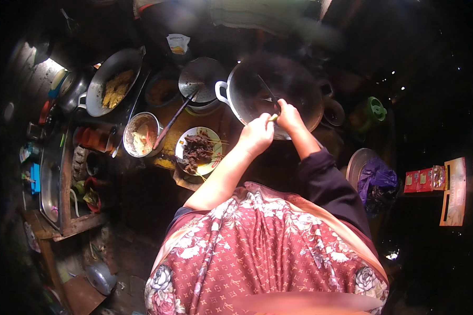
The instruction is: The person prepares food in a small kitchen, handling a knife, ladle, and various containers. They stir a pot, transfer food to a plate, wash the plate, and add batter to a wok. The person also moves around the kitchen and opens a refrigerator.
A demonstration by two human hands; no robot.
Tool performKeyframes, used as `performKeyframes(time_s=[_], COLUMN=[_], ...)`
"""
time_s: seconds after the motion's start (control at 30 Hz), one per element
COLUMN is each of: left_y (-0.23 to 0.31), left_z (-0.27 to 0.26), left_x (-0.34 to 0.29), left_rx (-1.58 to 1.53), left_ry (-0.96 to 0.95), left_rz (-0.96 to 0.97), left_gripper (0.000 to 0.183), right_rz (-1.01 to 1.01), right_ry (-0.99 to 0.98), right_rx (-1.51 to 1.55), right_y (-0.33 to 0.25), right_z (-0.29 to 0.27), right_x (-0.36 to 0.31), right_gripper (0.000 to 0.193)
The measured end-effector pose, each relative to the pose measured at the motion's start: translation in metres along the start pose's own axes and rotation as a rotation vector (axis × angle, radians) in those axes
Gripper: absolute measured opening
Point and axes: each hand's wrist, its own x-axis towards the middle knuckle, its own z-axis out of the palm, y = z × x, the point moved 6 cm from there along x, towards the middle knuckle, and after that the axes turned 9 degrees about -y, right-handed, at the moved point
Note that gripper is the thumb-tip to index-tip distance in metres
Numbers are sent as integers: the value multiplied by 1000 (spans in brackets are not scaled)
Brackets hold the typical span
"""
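Over a wide, deep pan [313, 118] with a pale loop handle, my two hands are close together. My right hand [290, 116] is closed around a knife [266, 87], its thin dark blade pointing up and left over the pan. Just left of it, my left hand [257, 135] is closed on a small pale green piece of food [273, 117]; most of that piece is hidden by the fingers, so its kind cannot be told. The inside of the pan is dark and hazy.
Left of my arms, a plate [215, 164] bears dark skewered meat [197, 149]. A white bucket [137, 150], a round lid [202, 76] and a wok [96, 100] of yellowish food stand beyond it. A purple plastic bag [377, 176] lies at the right.
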Motion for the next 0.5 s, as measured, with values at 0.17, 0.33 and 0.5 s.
performKeyframes(time_s=[0.17, 0.33, 0.5], left_y=[-28, -32, -30], left_z=[-7, 6, 3], left_x=[18, 29, 20], left_rx=[-61, 30, 94], left_ry=[-29, -42, 34], left_rz=[-77, 3, 82], left_gripper=[22, 22, 22], right_rz=[-433, -304, -351], right_ry=[27, 81, -17], right_rx=[100, 36, 131], right_y=[-23, -22, -24], right_z=[-4, 3, 15], right_x=[-30, -29, -43], right_gripper=[46, 45, 39])
